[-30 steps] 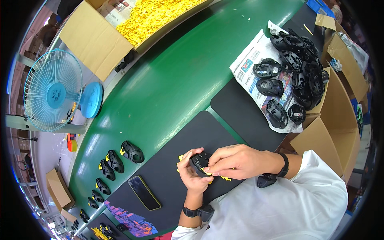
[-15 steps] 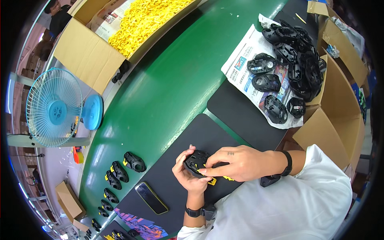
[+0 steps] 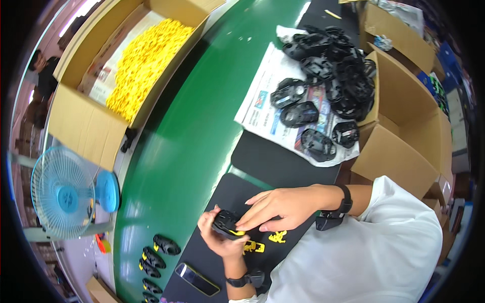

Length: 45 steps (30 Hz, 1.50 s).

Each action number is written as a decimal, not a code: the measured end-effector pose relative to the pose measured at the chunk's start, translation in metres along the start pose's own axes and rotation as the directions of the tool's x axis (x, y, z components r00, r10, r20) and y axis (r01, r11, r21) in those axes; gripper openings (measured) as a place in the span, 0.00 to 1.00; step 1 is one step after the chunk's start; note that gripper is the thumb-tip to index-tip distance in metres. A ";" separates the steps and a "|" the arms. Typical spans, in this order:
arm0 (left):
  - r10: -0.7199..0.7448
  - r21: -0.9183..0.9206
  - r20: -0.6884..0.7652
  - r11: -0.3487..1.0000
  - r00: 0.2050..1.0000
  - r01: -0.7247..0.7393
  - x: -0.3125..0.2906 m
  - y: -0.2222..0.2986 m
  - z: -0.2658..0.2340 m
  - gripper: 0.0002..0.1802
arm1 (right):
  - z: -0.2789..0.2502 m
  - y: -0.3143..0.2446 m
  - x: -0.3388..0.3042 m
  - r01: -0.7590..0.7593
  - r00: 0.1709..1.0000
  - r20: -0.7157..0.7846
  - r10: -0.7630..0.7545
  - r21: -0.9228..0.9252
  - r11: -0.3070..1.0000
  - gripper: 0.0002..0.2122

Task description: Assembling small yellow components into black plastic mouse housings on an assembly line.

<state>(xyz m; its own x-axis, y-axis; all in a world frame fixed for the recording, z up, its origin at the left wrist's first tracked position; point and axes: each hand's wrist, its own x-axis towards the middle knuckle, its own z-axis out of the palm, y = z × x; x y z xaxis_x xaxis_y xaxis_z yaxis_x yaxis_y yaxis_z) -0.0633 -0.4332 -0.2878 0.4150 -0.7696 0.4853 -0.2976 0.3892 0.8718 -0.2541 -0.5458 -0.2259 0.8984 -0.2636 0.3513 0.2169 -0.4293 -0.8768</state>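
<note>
A black mouse shell (image 3: pixel 225 219) rests in my left hand (image 3: pixel 214 239), whose fingers and thumb wrap its edges. Along the near side of that shell runs a yellow plastic part (image 3: pixel 236 233). My right hand (image 3: pixel 289 207) reaches over from the right, fingers stretched, fingertips touching the shell by the yellow part; its thumb stands apart. Loose yellow plastic parts (image 3: pixel 277 236) lie on the black mat (image 3: pixel 237 189) beneath my right hand, and a yellow piece (image 3: pixel 254 246) sits close to my left wrist.
More black shells (image 3: pixel 348 86) are heaped on newspaper (image 3: pixel 263 117) beside an open cardboard box (image 3: pixel 401 103). Shells with yellow parts (image 3: pixel 166 245) line the green table's left side near a phone (image 3: pixel 197 279). Another carton (image 3: pixel 88 126) holds yellow pieces; a blue fan (image 3: pixel 67 198) stands left.
The view has shifted, so the scene sits lower and further left. My right hand has gone from pinching at the yellow part to laying stretched fingers against it.
</note>
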 end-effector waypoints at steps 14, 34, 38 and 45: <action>-0.679 -0.057 -0.148 0.731 0.719 0.680 0.059 -0.098 -0.129 0.31 | -0.137 0.079 -0.066 -0.645 0.746 -0.664 0.055 -0.699 0.309 0.16; -0.103 -0.620 0.659 0.486 0.745 0.616 -0.041 0.028 0.004 0.63 | 0.023 0.018 -0.012 -0.437 0.899 0.336 0.281 0.668 0.602 0.08; -0.513 -0.563 0.603 0.269 0.611 0.781 -0.071 0.036 -0.017 0.43 | 0.026 0.021 -0.020 -0.493 0.865 0.244 0.439 0.243 0.836 0.06; -0.724 -0.692 0.363 0.211 0.586 0.690 -0.137 0.048 -0.040 0.46 | 0.050 0.035 -0.048 -0.148 0.929 0.265 0.258 -0.372 0.916 0.12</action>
<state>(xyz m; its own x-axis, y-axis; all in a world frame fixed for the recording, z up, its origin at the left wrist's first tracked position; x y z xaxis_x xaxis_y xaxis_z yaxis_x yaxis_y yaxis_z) -0.0996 -0.2890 -0.3093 0.1464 -0.9167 -0.3717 0.8184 -0.0989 0.5660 -0.2703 -0.5053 -0.2898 0.9918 -0.1271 0.0132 -0.0769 -0.6758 -0.7331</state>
